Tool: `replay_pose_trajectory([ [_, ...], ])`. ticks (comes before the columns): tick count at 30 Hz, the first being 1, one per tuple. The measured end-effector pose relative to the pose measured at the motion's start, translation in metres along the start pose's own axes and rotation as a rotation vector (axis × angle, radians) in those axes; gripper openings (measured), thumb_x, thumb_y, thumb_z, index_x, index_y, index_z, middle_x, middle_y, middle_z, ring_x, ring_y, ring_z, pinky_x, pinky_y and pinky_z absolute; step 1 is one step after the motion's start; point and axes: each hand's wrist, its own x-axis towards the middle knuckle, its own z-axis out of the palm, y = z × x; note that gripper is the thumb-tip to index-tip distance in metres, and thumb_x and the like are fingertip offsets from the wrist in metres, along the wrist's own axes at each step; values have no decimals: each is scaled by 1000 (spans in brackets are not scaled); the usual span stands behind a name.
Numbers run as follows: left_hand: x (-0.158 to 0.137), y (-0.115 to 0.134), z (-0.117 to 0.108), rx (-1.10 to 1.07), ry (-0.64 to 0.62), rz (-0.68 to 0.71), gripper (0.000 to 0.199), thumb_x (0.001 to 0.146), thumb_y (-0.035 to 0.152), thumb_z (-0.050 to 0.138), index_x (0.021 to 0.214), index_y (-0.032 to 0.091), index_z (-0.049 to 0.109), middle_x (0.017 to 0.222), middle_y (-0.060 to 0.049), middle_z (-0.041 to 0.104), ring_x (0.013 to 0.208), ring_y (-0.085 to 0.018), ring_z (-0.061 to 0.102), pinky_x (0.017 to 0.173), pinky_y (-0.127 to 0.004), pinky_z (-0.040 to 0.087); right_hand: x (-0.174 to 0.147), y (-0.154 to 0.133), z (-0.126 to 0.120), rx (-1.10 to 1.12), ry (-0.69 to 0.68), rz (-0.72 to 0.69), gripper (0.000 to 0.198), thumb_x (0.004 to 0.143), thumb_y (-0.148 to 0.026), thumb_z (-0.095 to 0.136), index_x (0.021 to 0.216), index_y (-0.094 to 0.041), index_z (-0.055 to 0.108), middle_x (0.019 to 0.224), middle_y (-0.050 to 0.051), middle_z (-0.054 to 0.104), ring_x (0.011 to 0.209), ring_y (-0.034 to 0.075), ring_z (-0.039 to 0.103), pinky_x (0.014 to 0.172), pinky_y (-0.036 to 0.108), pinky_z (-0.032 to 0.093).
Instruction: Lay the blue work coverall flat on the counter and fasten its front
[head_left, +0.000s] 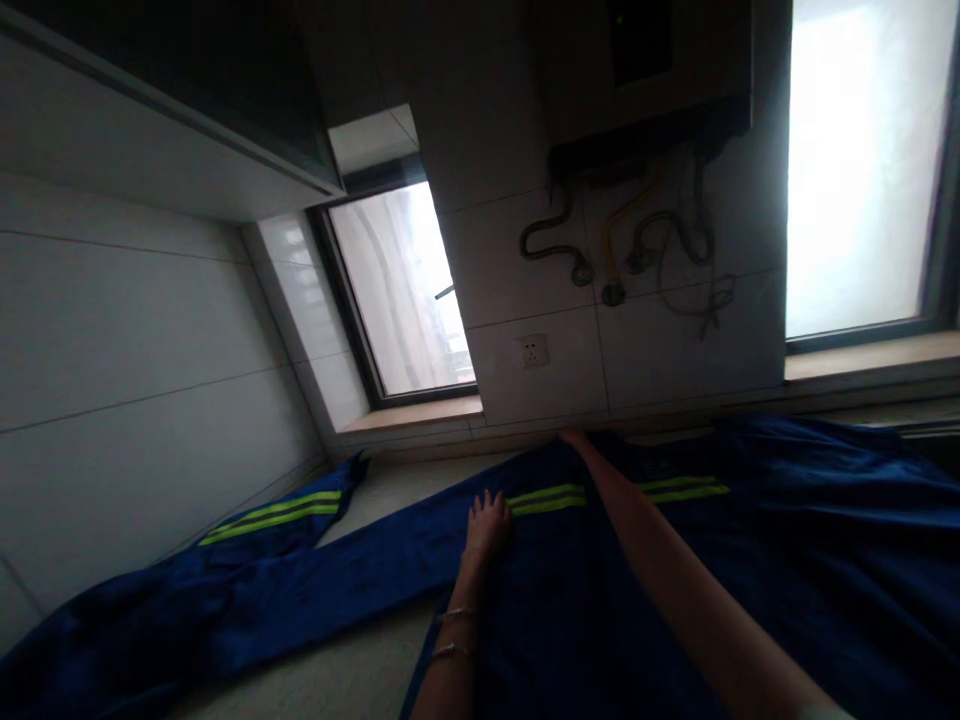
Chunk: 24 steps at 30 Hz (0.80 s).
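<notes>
A dark blue work garment [555, 590] with yellow-green stripes lies spread over a pale counter, one long sleeve-like part [360, 570] stretching to the left. My left hand [487, 520] rests flat on it at the left end of a stripe, fingers spread, two bracelets on the wrist. Farther up, my right hand [576, 438] reaches to the garment's far edge near the wall. Its fingers are hidden in the dark fabric, so I cannot see whether they grip it. Another striped blue part [277, 520] lies against the left wall.
A pale counter [360, 645] shows between the folds. Behind it is a tiled wall with a socket [534, 350], hoses [551, 252] and a dark water heater [645, 75]. Windows stand at left [401, 290] and right [862, 180]. A cabinet [172, 110] overhangs the upper left.
</notes>
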Motion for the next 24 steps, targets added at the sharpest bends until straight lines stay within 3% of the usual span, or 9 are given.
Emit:
replay_pose_trajectory([
  [6, -2, 0, -6, -58, -76, -98, 60, 87, 57, 21, 140, 32, 30, 151, -4, 18, 135, -40, 13, 102, -64, 14, -14, 11, 10, -13, 50, -103, 29, 90, -34, 50, 109, -14, 57, 110, 8, 59, 97, 17, 57, 85, 37, 47],
  [11, -2, 0, -8, -93, -103, -106, 66, 83, 65, 19, 142, 34, 25, 152, -3, 13, 135, -42, 7, 100, -68, 9, -35, 9, 9, -62, 98, -204, 34, 89, -30, 44, 115, -12, 57, 115, 15, 59, 110, 22, 52, 91, 31, 41],
  [14, -3, 1, -8, -89, -99, -102, 67, 83, 64, 20, 142, 33, 25, 152, -4, 14, 135, -43, 8, 99, -69, 8, -54, 5, 13, -113, 125, -260, 38, 90, -27, 38, 120, -11, 54, 130, 18, 48, 125, 24, 39, 102, 37, 29],
  [19, -4, 2, -9, -71, -79, -88, 65, 85, 61, 21, 142, 32, 27, 151, -5, 16, 134, -43, 11, 99, -69, 10, -85, 3, 35, -170, 28, -318, 58, 87, -50, 38, 130, -12, 48, 142, 16, 34, 133, 29, 24, 108, 50, 8],
  [21, -5, 3, -10, -62, -80, -88, 64, 85, 60, 21, 142, 31, 27, 151, -5, 16, 134, -43, 11, 99, -68, 11, -87, 3, 37, -171, -2, -303, 63, 87, -55, 33, 132, -12, 46, 142, 16, 34, 132, 29, 26, 107, 52, 8],
  [24, -7, 5, -14, -52, -93, -89, 63, 86, 59, 20, 142, 30, 26, 151, -6, 16, 134, -43, 11, 99, -68, 12, -80, 6, 21, -153, 3, -273, 55, 91, -51, 28, 126, -17, 53, 133, 12, 48, 124, 24, 40, 105, 43, 23],
])
